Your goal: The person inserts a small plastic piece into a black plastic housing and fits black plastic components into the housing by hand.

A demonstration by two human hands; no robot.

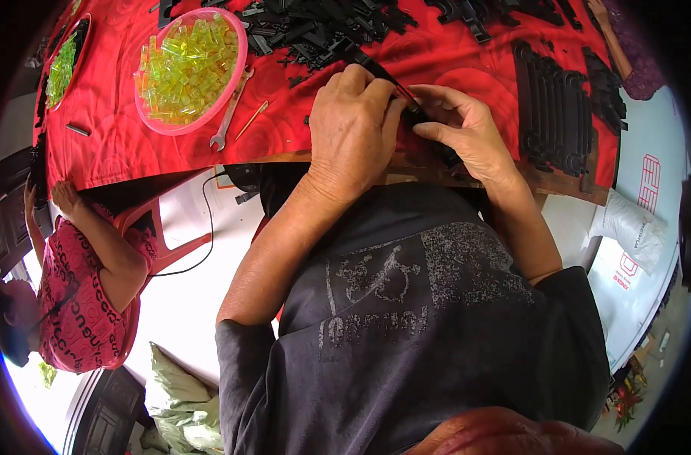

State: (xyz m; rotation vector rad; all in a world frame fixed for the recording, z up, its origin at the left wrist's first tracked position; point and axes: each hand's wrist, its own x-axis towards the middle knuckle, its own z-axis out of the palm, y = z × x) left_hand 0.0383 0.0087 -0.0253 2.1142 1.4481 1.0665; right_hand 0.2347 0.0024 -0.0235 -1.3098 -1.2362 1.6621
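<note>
My left hand [353, 125] and my right hand [466, 130] meet at the near edge of the table, over the red cloth [466, 64]. Between them runs a long, narrow black plastic strip [385, 73], slanting from the far left down toward my right fingers. The left fingers are bent and pressed against it. My right thumb and forefinger pinch near its lower end, where a dark part sits partly hidden by the fingers. Beyond my left hand lies a heap of loose black plastic parts [307, 34].
A pink basin [240, 70] holds clear yellow-green pieces. Beside it lie a wrench [229, 115] and a thin stick-like tool [252, 119]. Long black parts [556, 114] are lined up at right. Co-workers' hands [66, 199] show at left and far right. A second basin [82, 39] stands far left.
</note>
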